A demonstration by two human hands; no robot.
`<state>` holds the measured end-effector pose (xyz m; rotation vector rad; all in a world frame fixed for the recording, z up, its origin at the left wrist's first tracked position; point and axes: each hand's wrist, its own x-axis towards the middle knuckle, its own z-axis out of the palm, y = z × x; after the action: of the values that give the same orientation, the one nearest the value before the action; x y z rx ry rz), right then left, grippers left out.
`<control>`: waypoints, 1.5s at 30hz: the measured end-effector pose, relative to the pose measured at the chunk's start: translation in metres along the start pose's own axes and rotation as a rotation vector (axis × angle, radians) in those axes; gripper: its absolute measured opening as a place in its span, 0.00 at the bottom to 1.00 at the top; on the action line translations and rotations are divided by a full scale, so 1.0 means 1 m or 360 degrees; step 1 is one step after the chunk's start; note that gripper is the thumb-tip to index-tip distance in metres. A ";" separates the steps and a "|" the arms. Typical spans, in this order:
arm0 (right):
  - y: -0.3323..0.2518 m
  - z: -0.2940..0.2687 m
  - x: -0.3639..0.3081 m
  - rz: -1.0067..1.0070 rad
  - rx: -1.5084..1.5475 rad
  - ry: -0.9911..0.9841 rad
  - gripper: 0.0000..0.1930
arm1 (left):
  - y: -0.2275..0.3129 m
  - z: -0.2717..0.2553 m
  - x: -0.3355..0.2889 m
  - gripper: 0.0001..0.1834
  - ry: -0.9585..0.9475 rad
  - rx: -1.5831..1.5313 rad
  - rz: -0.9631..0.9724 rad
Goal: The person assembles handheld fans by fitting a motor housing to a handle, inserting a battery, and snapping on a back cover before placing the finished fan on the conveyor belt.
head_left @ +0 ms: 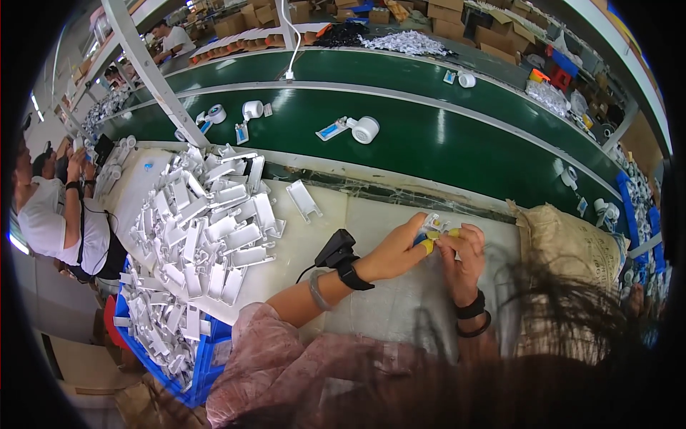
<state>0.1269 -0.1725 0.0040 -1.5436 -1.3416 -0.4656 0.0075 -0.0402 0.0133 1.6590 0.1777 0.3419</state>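
Left hand (400, 252): back up, closed around one part (431, 222)
Right hand (465, 259): fingers bent, tips pinching it
Left bin (205, 365): one
Shells (244, 237): uncountable

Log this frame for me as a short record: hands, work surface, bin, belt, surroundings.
Left hand: holds a small white part
Right hand: fingertips at the same part; exact grip unclear
Fingertips: yellow finger cots on both hands
Work surface: heap of white plastic housings, left of the hands
Bin: blue crate, filled with similar white pieces
Belt: green conveyor carrying round-headed white units
Surroundings: woven sack at right; co-worker at far left
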 end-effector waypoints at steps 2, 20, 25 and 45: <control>0.002 0.003 -0.001 0.0003 0.0012 0.0021 0.10 | -0.009 0.000 0.002 0.19 -0.0019 -0.0023 0.0078; -0.007 0.001 0.006 0.0072 0.0107 0.0041 0.09 | -0.011 0.003 -0.003 0.18 0.0116 0.0220 0.0399; -0.007 -0.003 0.009 0.0084 0.0092 -0.0037 0.09 | -0.007 0.004 0.000 0.18 0.0044 0.0116 0.0546; -0.003 0.003 0.002 0.0381 0.0306 -0.0182 0.10 | -0.010 0.002 0.004 0.10 0.0315 0.0255 0.0290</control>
<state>0.1239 -0.1688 0.0057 -1.5627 -1.2285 -0.0979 0.0132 -0.0399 0.0035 1.8038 0.2065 0.6447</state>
